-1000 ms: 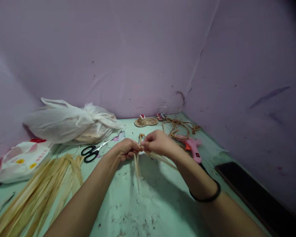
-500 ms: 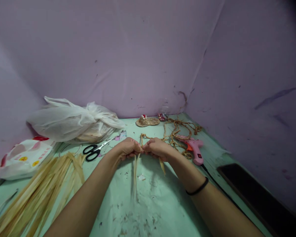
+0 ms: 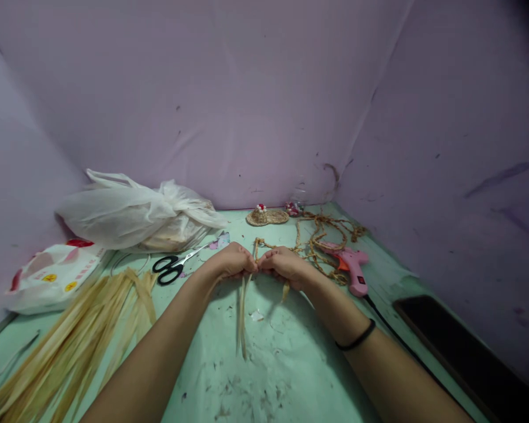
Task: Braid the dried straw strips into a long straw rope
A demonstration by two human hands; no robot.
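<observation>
My left hand (image 3: 237, 262) and my right hand (image 3: 284, 265) meet fingertip to fingertip above the middle of the table. Both are closed in a pinch on strands of dried straw-like fibre. Pale loose strands (image 3: 243, 323) hang down below my left fingers. A short tan strand end (image 3: 285, 292) pokes out beneath my right hand. Just beyond the fingertips, a twisted fibre cord (image 3: 256, 242) runs up and then right, towards a tangled heap of the same cord (image 3: 321, 232). The exact grip between the fingertips is hidden.
At left lie a bundle of flat dried strips (image 3: 83, 329), black-handled scissors (image 3: 170, 270), a white plastic bag (image 3: 127, 211) and a printed packet (image 3: 57, 276). A woven ornament (image 3: 268, 217) sits at the back. Right are a pink glue gun (image 3: 356, 270) and a dark phone-like slab (image 3: 449, 341).
Both hands stay together in nearly the same place, still pinching. The strand end under my right hand has shifted and looks shorter. The whole view has moved slightly.
</observation>
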